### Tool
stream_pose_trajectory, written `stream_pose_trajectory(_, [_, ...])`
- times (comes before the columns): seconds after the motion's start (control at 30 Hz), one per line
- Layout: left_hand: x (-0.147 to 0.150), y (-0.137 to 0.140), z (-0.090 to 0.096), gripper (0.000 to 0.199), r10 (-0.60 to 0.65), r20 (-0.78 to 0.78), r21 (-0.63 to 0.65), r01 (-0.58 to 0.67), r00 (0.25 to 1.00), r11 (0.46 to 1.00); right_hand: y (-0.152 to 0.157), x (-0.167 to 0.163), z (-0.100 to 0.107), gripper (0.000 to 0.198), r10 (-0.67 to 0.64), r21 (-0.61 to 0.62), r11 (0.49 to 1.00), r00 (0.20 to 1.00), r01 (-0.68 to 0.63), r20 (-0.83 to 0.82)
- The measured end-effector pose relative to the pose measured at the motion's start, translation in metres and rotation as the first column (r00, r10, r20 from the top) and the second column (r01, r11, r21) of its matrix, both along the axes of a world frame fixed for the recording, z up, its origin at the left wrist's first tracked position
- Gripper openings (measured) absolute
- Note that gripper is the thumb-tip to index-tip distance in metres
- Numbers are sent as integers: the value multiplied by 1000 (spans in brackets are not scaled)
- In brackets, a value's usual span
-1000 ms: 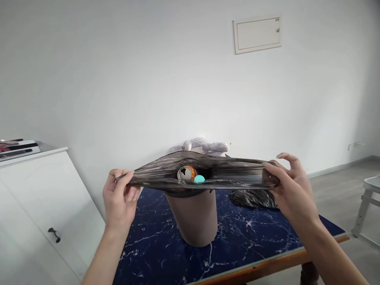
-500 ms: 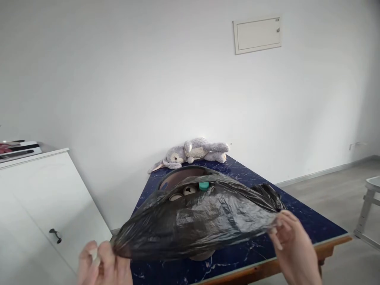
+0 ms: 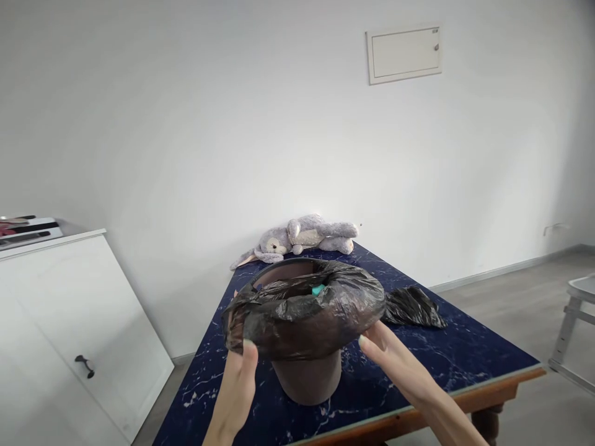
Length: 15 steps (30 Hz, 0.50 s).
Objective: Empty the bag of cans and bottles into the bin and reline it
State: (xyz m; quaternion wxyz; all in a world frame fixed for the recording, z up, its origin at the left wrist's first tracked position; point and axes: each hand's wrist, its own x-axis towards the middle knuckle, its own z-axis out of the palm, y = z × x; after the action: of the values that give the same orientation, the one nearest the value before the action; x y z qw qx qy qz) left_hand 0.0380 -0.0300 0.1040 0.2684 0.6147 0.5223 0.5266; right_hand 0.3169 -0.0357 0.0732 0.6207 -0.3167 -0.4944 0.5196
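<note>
A brown trash can (image 3: 309, 378) stands on the table with a black garbage bag (image 3: 297, 331) folded down over its near and right rim. Part of the far left rim is bare. Inside the opening shows a small teal object (image 3: 318, 290), mostly covered. My left hand (image 3: 239, 378) holds the bag's lower left edge, thumb in front and fingers hidden behind the plastic. On the other side, my right hand (image 3: 383, 347) has its fingertips under the bag's lower right edge, with the thumb towards me.
Another crumpled piece of black plastic (image 3: 413, 306) lies right of the can. A grey plush bunny (image 3: 302, 235) rests at the table's far end. The dark blue marbled table (image 3: 446, 347) meets the wall; a white cabinet (image 3: 69, 334) stands left, a white-grey stand (image 3: 574, 310) right.
The bag, stretched wide between both hands before, is now pulled down around the can's near side. My hands have come closer together, and the round can tops are covered.
</note>
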Motion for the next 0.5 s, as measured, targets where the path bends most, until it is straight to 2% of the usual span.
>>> stream_pose_trajectory(0.1, [12,9,38,74,39,15,40,-40,999,998,17,1,20,76,-3,-28,1000,1000,3,12])
stream_pose_trajectory(0.2, [18,21,66,71,101,-7,87,-100,995,991,36,0,39,63,-24,-61,998,999,22,-35])
stream_pose_trajectory(0.27, [19,24,79,69,107,-31,106,-104,994,989,49,1,51,55,-26,-93,995,997,20,-69])
stream_pose_trajectory(0.33, [20,22,89,62,61,-30,131,-57,998,990,60,2,59,51,-34,-105,994,992,21,-122])
stream_pose_trajectory(0.5, [30,16,104,51,-74,56,262,57,996,963,76,-2,77,48,-94,-13,995,935,95,-342])
